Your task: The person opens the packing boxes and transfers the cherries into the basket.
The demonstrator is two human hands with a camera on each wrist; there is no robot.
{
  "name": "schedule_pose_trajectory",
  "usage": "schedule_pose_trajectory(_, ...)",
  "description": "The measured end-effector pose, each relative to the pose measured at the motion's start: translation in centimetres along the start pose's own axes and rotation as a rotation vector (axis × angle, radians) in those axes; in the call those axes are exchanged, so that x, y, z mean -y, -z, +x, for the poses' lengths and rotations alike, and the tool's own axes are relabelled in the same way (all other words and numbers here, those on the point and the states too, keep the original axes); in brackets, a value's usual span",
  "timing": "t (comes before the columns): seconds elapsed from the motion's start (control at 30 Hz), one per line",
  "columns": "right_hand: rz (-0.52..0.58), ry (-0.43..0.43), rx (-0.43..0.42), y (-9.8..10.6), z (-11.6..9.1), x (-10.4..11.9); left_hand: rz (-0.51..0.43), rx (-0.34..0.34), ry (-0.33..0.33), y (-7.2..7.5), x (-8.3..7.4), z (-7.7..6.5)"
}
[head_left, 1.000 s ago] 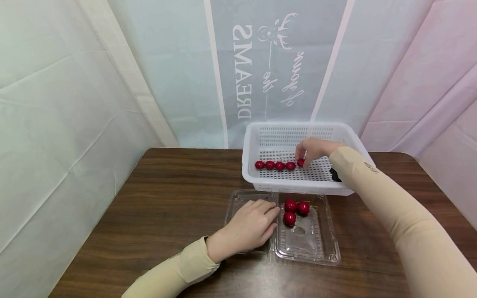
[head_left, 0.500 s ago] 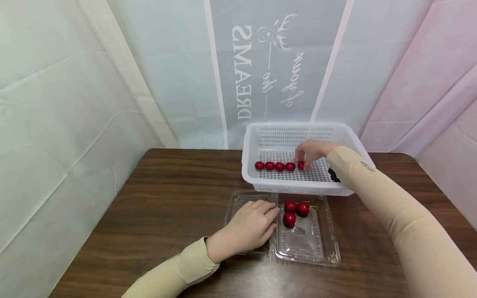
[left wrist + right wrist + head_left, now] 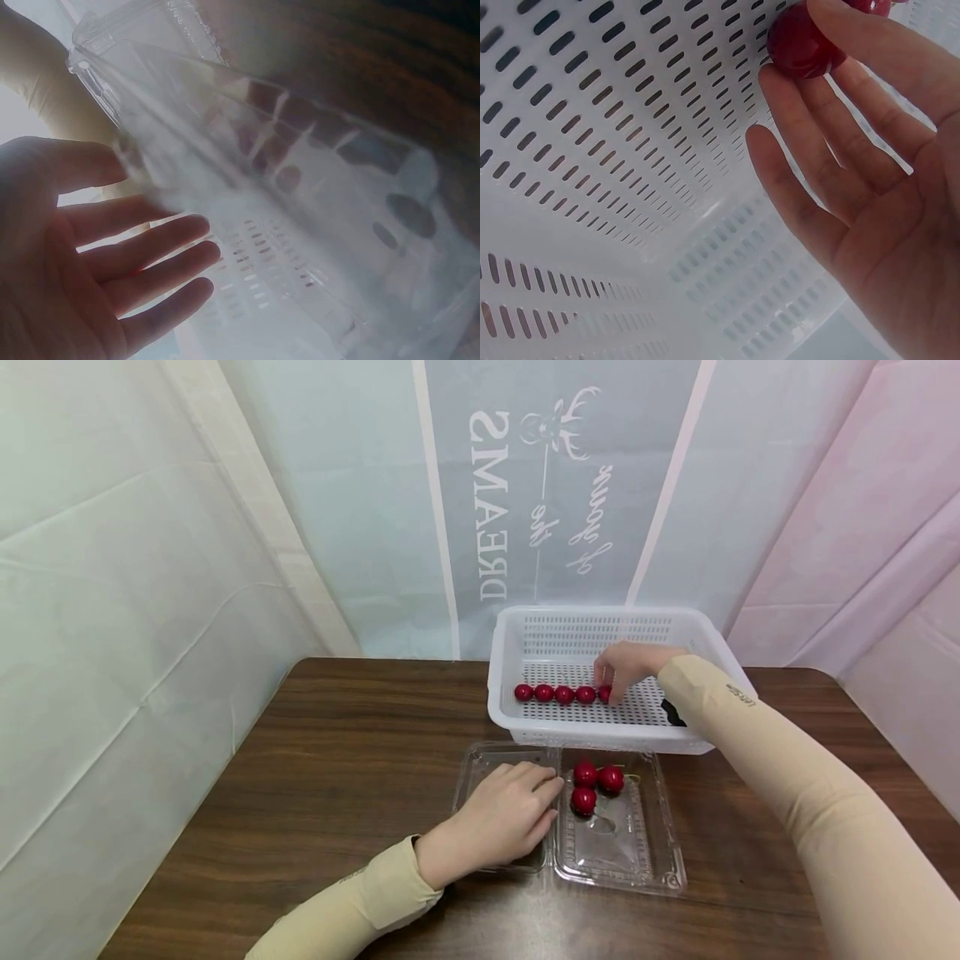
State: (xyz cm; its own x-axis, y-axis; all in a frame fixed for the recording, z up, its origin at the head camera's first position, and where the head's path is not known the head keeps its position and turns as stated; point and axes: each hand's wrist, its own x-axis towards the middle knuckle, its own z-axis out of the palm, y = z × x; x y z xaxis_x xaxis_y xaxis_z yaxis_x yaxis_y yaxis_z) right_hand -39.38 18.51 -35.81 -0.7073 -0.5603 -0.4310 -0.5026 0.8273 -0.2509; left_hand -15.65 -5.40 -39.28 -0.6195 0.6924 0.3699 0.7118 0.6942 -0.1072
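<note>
My right hand [image 3: 633, 664] reaches down into a white perforated plastic basket [image 3: 517, 723]. Between its thumb and fingertips it pinches a dark red cherry [image 3: 802, 41], low over the basket floor. To the left, several more cherries [image 3: 564, 695] lie in a straight row, and the pinched one sits right at the row's end. My left hand [image 3: 491, 814], fingers loosely extended, rests over the left half of an opened clear plastic clamshell box [image 3: 615, 868]. Three cherries [image 3: 583, 802] with thin stems lie in that box's right half.
Both the basket and the clamshell stand on a dark wooden table [image 3: 337, 760], the box just in front of the basket. Behind the table hangs a grey printed cloth [image 3: 555, 527]. A black item [image 3: 671, 713] shows under my right wrist at the basket's right.
My right hand has shifted slightly left with its cherry, closing the small gap to the row. The left hand stays where it was.
</note>
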Motion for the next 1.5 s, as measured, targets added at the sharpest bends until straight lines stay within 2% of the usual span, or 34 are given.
schedule_pose_trajectory(0.27, 0.014, -0.024, 0.006, 0.0, 0.2, 0.1, -0.002, 0.002, 0.001, 0.0, 0.1, 0.0)
schedule_pose_trajectory(0.63, -0.001, -0.014, 0.008, 0.1, -0.1, 0.4, 0.000, 0.009, 0.002, 0.2, 0.0, 0.1)
schedule_pose_trajectory(1.0, 0.033, 0.000, 0.015, 0.3, -0.1, 0.5, 0.011, 0.003, -0.001, 0.4, -0.1, 0.1)
schedule_pose_trajectory(1.23, -0.030, 0.013, -0.049, 1.0, -0.7, 0.7, 0.009, -0.002, -0.004, 0.3, -0.2, 0.0)
schedule_pose_trajectory(1.5, -0.075, 0.093, -0.139, 2.4, -2.9, 1.7, 0.001, -0.005, -0.005, 0.3, -0.3, -0.1)
